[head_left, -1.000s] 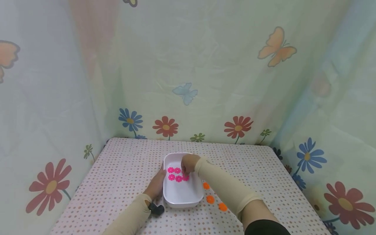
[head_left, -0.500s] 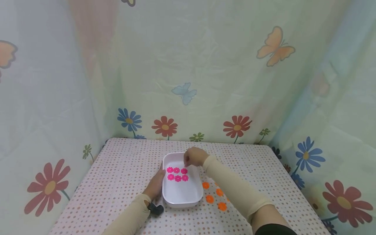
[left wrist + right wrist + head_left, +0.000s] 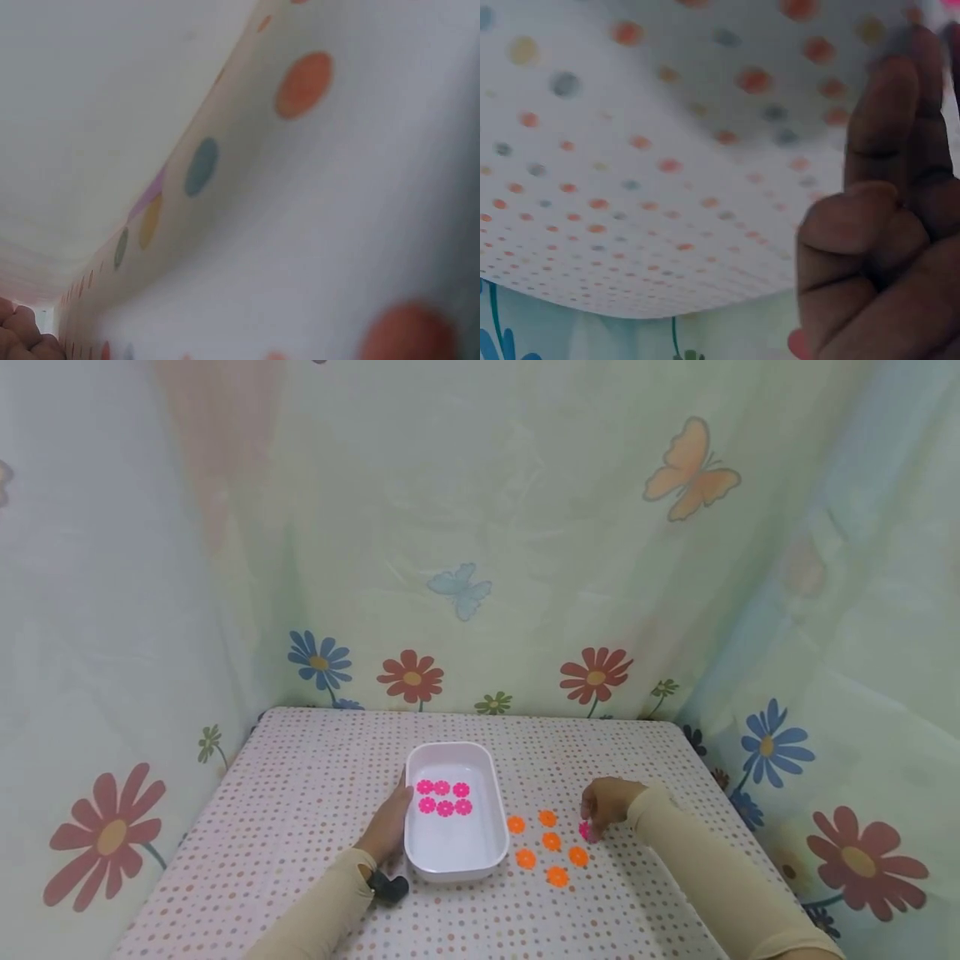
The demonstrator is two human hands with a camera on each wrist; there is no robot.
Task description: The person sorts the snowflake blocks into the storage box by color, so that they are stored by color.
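My left hand [image 3: 386,828] holds the left side of a white rectangular tray [image 3: 457,862], with its thumb at the rim. In the left wrist view, curled fingers [image 3: 28,334] show at the lower left corner beside the pale tray wall. Inside the tray lie several pink flower-shaped pieces [image 3: 445,808] in two rows. To the right of the tray, my right hand [image 3: 611,799] reaches down to the dotted table, its fingertips pinching another pink flower-shaped piece [image 3: 584,832], partly hidden by them. The right wrist view shows that hand's bent fingers [image 3: 885,127] close over the cloth.
Several orange flower-shaped pieces [image 3: 551,842] lie scattered on the dotted tablecloth [image 3: 337,760] between the tray and my right hand. A black strap mount [image 3: 388,887] sits at my left wrist. A printed curtain [image 3: 480,527] with flowers and butterflies surrounds the table.
My right hand has left the tray and moved right to a pink flower-shaped piece on the table, uncovering the orange pieces. A sixth-spot pink piece now lies released in the tray; my left hand stays.
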